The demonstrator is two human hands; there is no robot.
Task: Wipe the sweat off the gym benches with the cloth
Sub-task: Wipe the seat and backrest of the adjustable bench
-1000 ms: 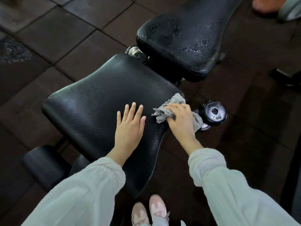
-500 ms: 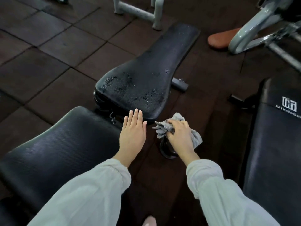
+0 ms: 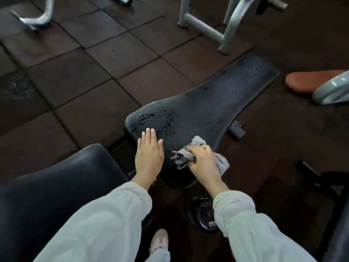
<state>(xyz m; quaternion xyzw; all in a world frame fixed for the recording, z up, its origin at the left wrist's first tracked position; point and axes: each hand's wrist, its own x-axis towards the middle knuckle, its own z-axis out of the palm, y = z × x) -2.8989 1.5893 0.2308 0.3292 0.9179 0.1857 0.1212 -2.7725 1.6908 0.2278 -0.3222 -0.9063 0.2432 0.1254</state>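
Observation:
A long black bench pad (image 3: 213, 103) runs away from me to the upper right, with wet sweat droplets (image 3: 156, 120) scattered over its near end. My left hand (image 3: 149, 154) lies flat on that near end, fingers straight. My right hand (image 3: 204, 162) grips a crumpled grey cloth (image 3: 190, 153) at the pad's near right edge. The black ribbed seat pad (image 3: 56, 186) is at the lower left, under my left sleeve.
A black dumbbell (image 3: 203, 212) lies on the dark rubber floor tiles below my right wrist. Grey machine frames (image 3: 205, 25) stand at the top. An orange pad (image 3: 311, 82) and grey arm sit at the right. Another black bench edge (image 3: 340, 233) is at lower right. My shoe (image 3: 159, 242) shows below.
Both hands have moved forward off the ribbed seat pad onto the wet long pad, the right hand still holding the cloth. The view has tilted up toward the long pad.

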